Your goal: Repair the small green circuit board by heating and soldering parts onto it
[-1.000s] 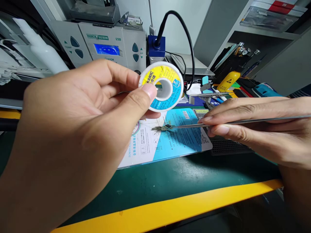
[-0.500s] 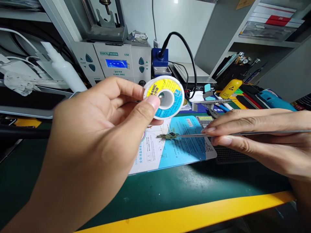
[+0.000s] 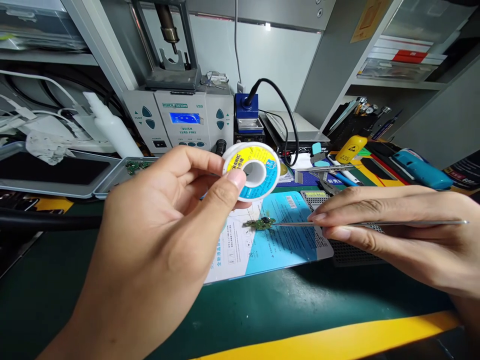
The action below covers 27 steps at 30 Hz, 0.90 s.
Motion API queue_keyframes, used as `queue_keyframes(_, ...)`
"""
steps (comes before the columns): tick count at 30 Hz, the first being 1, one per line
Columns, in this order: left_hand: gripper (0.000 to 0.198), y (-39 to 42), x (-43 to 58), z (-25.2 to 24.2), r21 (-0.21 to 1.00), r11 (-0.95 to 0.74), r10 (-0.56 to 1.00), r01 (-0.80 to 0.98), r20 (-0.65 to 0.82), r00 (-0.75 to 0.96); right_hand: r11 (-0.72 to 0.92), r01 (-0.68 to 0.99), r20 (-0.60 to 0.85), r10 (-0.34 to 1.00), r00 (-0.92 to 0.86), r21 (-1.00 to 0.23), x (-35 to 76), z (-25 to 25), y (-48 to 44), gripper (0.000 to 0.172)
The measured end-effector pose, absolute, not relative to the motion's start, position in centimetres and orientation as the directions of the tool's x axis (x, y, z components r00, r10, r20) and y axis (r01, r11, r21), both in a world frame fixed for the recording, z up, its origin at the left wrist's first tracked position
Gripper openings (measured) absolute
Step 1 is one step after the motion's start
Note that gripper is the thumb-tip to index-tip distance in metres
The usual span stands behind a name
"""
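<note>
- One green mat (image 3: 270,305), the broad base.
- Flat white-and-blue box (image 3: 287,242) on it.
- Left hand (image 3: 172,225) and right hand (image 3: 412,245), fingers narrowed on what each holds.
- Slim metal tweezers (image 3: 296,224), in the right hand; a light, even squeeze should serve.
- Labelled spool (image 3: 270,172), pinched by the left hand, best held off the tips.
- Small green circuit board (image 3: 259,223) at the tweezer tips, over the box (resting or lifted, I cannot tell); steadiness matters most.

Here we have a dark green workbench top (image 3: 240,310) with a yellow front strip (image 3: 337,341) across the foreground, a glossy white back panel (image 3: 281,62) catching one small bright glint (image 3: 267,27), grey shelving uprights (image 3: 328,75) framing it left and right.
</note>
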<state>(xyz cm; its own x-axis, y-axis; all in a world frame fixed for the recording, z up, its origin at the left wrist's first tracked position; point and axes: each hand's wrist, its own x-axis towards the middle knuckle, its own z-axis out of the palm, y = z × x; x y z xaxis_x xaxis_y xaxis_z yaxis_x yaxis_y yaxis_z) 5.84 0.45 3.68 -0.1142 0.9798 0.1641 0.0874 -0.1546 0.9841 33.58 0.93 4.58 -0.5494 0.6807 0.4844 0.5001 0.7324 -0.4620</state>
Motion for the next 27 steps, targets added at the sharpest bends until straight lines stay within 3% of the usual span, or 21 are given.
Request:
queue_keyframes(14, 0.033, 0.37, 5.62, 3.16, 0.977, -0.167, 0.979, 0.134, 0.181, -0.095, 0.757, 0.483, 0.485, 0.653, -0.581, -0.441, 32.83, 4.82, 1.09, 0.008)
queue_keyframes(27, 0.033, 0.33, 5.62, 3.27, 0.977, -0.164, 0.980, 0.136, 0.177, -0.090, 0.712, 0.490, 0.456, 0.700, -0.550, -0.503, 32.87, 4.38, 0.98, 0.013)
